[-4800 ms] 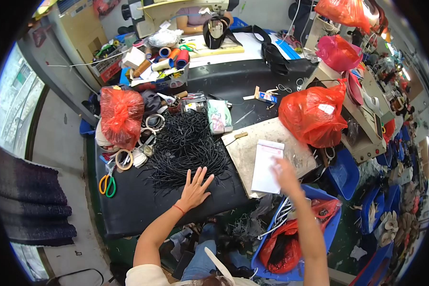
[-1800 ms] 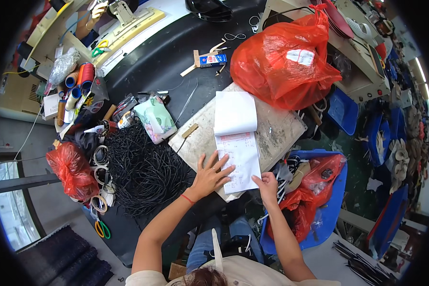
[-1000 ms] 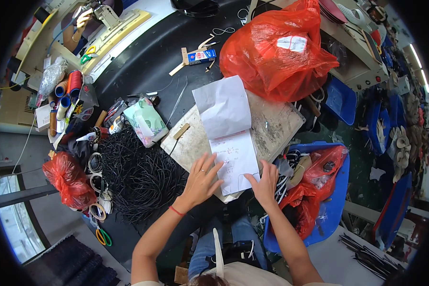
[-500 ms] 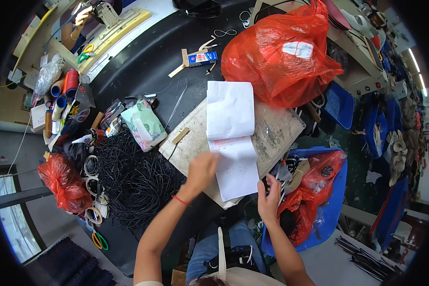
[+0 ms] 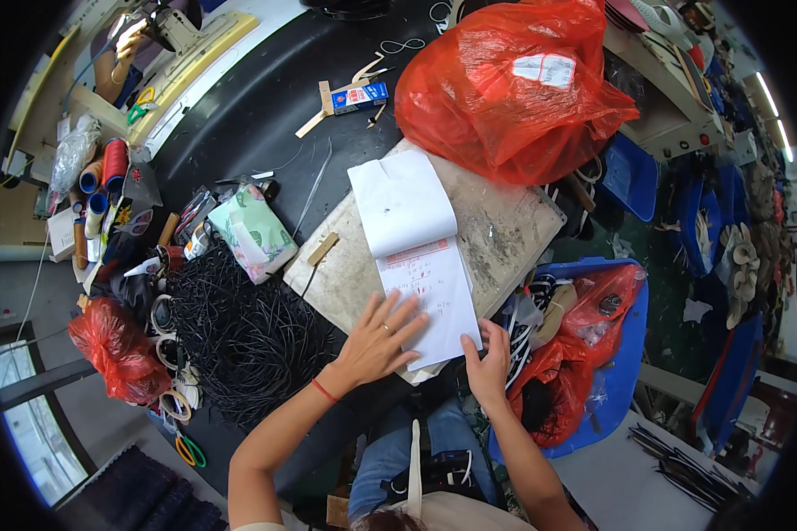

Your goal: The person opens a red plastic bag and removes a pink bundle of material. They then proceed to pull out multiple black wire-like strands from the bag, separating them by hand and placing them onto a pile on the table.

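Note:
A white paper notepad [image 5: 421, 296] lies on the stained pale board [image 5: 518, 234], its upper leaf [image 5: 405, 203] turned up toward the far side. Handwriting and a red heading mark the lower page. My left hand [image 5: 376, 343], a ring on one finger and a red cord at the wrist, rests with spread fingers on the page's lower left part. At the lower right edge, my right hand [image 5: 489, 358] holds the notepad, its thumb over the paper and its other fingers along the edge; their tips are partly hidden.
Black cords [image 5: 235, 332] are heaped left of the board, beside a green floral packet [image 5: 252, 234]. A large red plastic bag [image 5: 514, 97] fills the far right. Right of my right hand stands a blue bin [image 5: 624, 354] with red bags. Scissors [image 5: 190, 451] hang at the near left.
My left hand has opened from closed fingers and come down flat on the page. My right hand has taken the notepad's edge. The notepad has tilted, its far end swinging left.

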Motion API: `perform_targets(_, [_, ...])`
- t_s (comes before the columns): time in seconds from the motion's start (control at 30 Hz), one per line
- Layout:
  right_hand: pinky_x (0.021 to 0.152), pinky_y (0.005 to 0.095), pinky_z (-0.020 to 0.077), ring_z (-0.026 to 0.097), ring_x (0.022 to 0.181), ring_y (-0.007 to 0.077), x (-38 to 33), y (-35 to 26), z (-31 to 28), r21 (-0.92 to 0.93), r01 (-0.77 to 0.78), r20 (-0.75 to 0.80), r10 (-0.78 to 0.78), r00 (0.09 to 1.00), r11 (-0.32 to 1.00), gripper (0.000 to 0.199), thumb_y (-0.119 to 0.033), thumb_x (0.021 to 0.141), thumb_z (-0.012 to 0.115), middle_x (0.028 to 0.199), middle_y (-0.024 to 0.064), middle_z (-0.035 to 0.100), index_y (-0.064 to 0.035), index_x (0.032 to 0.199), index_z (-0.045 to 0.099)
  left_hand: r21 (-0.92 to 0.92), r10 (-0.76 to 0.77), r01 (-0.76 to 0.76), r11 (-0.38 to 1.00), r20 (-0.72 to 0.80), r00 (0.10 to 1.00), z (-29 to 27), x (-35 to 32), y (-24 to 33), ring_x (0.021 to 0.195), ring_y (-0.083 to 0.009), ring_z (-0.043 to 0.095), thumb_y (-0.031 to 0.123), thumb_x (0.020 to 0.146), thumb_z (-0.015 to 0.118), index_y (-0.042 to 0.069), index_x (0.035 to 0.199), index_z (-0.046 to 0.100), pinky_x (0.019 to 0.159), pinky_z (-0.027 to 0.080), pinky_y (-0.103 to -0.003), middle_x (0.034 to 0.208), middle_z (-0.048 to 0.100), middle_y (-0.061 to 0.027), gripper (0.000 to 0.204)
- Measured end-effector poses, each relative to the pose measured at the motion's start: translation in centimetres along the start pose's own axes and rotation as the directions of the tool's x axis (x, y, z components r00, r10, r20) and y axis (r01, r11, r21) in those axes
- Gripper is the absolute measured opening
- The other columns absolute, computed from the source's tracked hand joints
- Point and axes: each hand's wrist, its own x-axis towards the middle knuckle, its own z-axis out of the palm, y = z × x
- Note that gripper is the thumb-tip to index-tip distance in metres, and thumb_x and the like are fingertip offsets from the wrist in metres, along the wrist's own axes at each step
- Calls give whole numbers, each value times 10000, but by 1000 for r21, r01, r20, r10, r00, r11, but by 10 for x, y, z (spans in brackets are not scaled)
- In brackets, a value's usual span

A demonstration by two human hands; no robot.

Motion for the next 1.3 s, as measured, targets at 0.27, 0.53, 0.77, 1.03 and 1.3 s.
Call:
perform_targets(0.27, [860, 377, 423, 525, 997, 324, 4, 5, -5, 43, -82, 92, 77, 993, 996, 410, -199, 845, 624, 1107, 190, 516, 26, 1167, 508, 114, -62, 67, 991, -48, 997, 17, -6, -10, 1313, -286, 334, 397, 837, 584, 270, 1266, 529, 1066, 180, -556, 1392, 427, -16, 451])
perform_targets(0.53, [865, 450, 377, 486, 1009, 354, -11, -6, 2, -454, 244, 39, -254, 966, 857, 488, -206, 814, 640, 1117, 172, 520, 37, 1206, 480, 68, -91, 103, 992, -164, 982, 24, -4, -12, 1265, -241, 404, 371, 764, 671, 237, 1215, 582, 1046, 220, -485, 1309, 518, 14, 479])
perform_targets(0.77, [634, 343, 436, 538, 698, 243, 8, -5, 7, -7, 32, -168, -33, 985, 999, 160, -55, 752, 694, 767, 106, 547, -8, 845, 573, 45, 17, -2, 999, -322, 947, 30, 6, -19, 1057, -202, 537, 220, 739, 713, 168, 1044, 667, 880, 391, -367, 1195, 602, 28, 312])
perform_targets(1.03, [644, 301, 475, 608, 678, 184, 21, -5, -17, 79, -15, -161, 28, 987, 997, 165, -154, 863, 618, 785, 106, 645, 8, 890, 606, -144, -15, -43, 989, -379, 925, 24, 19, -22, 802, -195, 594, 108, 770, 684, 61, 885, 652, 656, 453, -287, 929, 673, -33, 129])
perform_targets(1.3, [690, 306, 486, 603, 780, 195, 20, 2, -6, 144, -103, -4, 105, 995, 984, 339, -235, 842, 657, 917, 141, 603, 27, 1040, 569, -983, -726, -42, 181, -162, 668, -25, 87, -45, 1020, -163, 554, 335, 983, 408, -26, 1217, 482, 896, 444, -270, 1112, 548, -135, 436])
